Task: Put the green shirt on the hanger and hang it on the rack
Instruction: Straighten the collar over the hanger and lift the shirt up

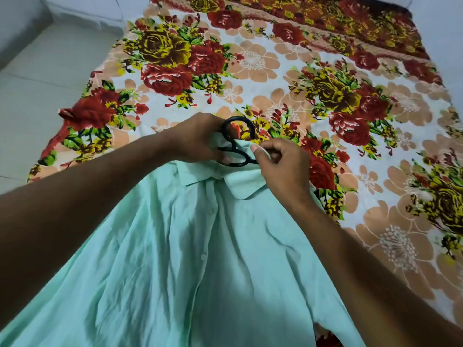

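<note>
While the collar is being settled round the neck of the black hanger (235,141), the mint-green shirt (200,246) is kept flat on the floral blanket (275,71). Hook and collar are gripped by the left hand (198,139); just beside it, collar fabric is pinched by the right hand (283,164).

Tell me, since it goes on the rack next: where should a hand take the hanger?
Probably at the neck just under the black hook, coming from above. Only the hook and neck of the hanger clear the green shirt collar; the rest is hidden inside. The left hand already holds there, while the right hand pinches the collar.
</note>
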